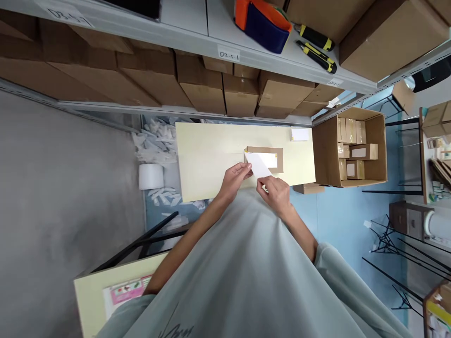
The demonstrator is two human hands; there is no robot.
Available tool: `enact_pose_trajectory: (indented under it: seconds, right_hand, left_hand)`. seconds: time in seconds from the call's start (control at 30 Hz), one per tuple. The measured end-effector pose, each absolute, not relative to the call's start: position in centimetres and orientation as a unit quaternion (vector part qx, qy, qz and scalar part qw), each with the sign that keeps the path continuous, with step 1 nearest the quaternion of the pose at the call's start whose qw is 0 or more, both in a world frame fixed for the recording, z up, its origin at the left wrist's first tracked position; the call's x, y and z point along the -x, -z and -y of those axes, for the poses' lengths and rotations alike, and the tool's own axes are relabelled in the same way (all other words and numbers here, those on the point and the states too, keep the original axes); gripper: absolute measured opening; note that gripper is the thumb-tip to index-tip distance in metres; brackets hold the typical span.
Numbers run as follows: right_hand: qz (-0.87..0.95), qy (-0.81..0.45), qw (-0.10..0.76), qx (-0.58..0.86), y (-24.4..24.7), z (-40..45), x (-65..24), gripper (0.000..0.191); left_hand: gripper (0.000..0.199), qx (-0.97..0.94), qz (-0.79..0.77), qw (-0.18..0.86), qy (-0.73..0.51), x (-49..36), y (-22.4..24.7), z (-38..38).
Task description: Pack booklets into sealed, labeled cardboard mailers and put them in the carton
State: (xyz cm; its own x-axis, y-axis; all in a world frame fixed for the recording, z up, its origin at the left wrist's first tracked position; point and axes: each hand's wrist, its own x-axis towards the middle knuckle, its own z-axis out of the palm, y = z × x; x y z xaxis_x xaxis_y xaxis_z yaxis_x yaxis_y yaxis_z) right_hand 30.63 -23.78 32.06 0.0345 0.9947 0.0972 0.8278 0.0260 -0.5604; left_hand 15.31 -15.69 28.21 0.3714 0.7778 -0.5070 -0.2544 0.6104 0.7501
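Note:
Between my two hands is a white label sheet (258, 165), tilted over the table's near edge. My left hand (235, 178) pinches its left edge with thumb and fingers. With closed fingers, my right hand (275, 191) grips its lower right corner. Just beyond the sheet a small brown cardboard box (278, 164) lies on the cream table (211, 159); a white label (270, 160) shows on its top. The sheet hides part of that box. Whatever is printed on the sheet cannot be made out.
A small stack of white labels (300, 134) lies at the table's far right. An open carton (326, 155) holding several small boxes stands right of the table. Overhead, a metal shelf (197, 33) carries cartons, a tape dispenser (262, 26) and cutters (317, 56). Paper scraps (155, 143) litter the left.

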Motion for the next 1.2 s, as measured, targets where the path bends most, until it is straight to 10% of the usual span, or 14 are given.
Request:
enact_pose_trajectory:
  seconds: [0.67,1.2]
  right_hand:
    - [0.374,-0.480,0.366,0.704,-27.3,20.6,-43.4,0.027]
    - [0.756,-0.311,0.086,0.569,-29.0,25.2,-39.6,0.018]
  left_hand:
    - [0.045,-0.409,-0.561,0.664,-0.278,-21.2,-26.3,17.5]
    - [0.031,-0.474,-0.550,0.671,-0.149,-23.4,-22.7,19.4]
